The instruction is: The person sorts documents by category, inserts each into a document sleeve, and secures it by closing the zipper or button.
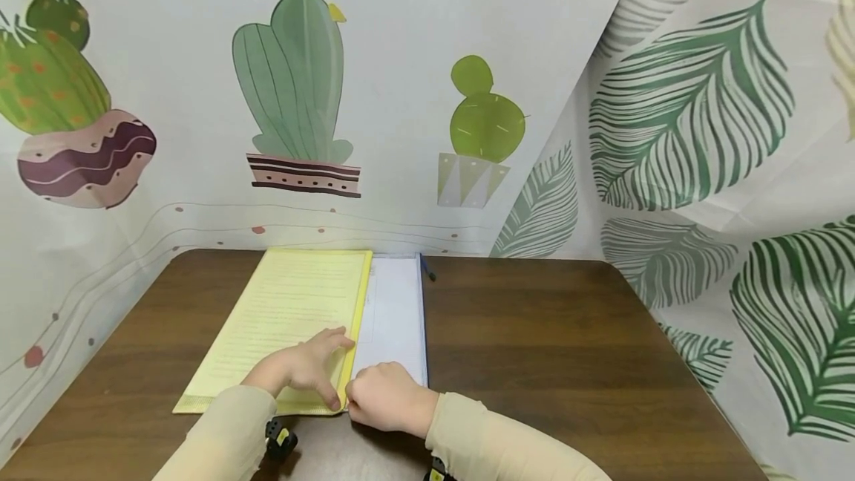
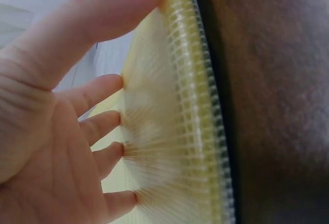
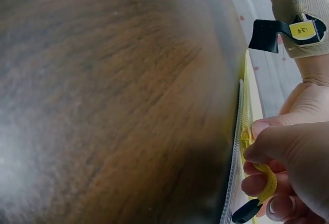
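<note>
A yellow zipper pouch point(image 1: 294, 295), with printed paper showing through it, lies on the table. My left hand point(image 1: 309, 366) rests on its near right part, fingers spread, fingertips touching the mesh surface and the thumb at the corner. In the left wrist view the yellow mesh edge point(image 2: 187, 75) runs beside that thumb. At the same corner my right hand point(image 1: 390, 399) pinches the zipper pull point(image 3: 270, 180), a yellow cord with a black tip. A second pouch point(image 1: 398, 310), blue-edged with white paper inside, lies partly under the yellow one.
The brown wooden table point(image 1: 534, 340) extends to both sides of the pouches. A dark blue zipper pull point(image 1: 428, 269) sticks out at the blue-edged pouch's far right corner. Behind hangs a white cloth point(image 1: 401, 95) printed with cacti and leaves.
</note>
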`<state>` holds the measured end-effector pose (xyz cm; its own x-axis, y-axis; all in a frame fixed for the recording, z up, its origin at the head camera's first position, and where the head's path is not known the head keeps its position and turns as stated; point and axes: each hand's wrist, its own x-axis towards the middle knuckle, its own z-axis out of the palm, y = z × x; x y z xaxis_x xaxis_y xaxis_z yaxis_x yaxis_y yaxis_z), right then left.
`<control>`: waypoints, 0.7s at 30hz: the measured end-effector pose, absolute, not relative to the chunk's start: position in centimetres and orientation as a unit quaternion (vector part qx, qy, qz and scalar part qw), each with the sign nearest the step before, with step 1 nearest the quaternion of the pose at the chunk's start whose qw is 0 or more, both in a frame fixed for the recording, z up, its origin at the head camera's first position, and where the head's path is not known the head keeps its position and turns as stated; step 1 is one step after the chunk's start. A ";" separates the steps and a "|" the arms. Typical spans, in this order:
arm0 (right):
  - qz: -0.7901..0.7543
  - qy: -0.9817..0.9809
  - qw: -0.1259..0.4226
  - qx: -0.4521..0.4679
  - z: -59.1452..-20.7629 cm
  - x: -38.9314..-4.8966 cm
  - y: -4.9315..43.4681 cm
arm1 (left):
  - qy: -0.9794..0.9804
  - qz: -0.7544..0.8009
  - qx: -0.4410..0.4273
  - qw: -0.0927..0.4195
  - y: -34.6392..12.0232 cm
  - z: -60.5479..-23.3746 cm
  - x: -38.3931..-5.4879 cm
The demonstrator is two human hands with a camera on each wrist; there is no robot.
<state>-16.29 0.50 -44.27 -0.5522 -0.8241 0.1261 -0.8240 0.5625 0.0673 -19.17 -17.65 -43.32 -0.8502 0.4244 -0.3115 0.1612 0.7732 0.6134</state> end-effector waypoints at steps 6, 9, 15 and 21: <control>-0.021 -0.871 0.096 0.481 -44.3 -16.3 0.5 | 0.920 0.286 0.158 0.216 -17.6 -43.5 -19.2; -0.027 -0.868 0.111 0.484 -44.5 -16.2 0.5 | 0.921 0.286 0.157 0.215 -17.6 -43.6 -19.1; -0.035 -0.869 0.136 0.474 -45.2 -16.1 0.4 | 0.922 0.280 0.160 0.215 -17.5 -43.6 -19.0; -0.037 -0.876 0.138 0.461 -45.2 -16.1 0.3 | 0.923 0.274 0.163 0.215 -17.4 -43.3 -19.0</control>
<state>-16.14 0.27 -45.22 -0.5369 -0.8176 0.2079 -0.7975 0.5723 0.1911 -19.03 -17.44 -43.35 -0.8545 0.4191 -0.3068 0.1839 0.7966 0.5758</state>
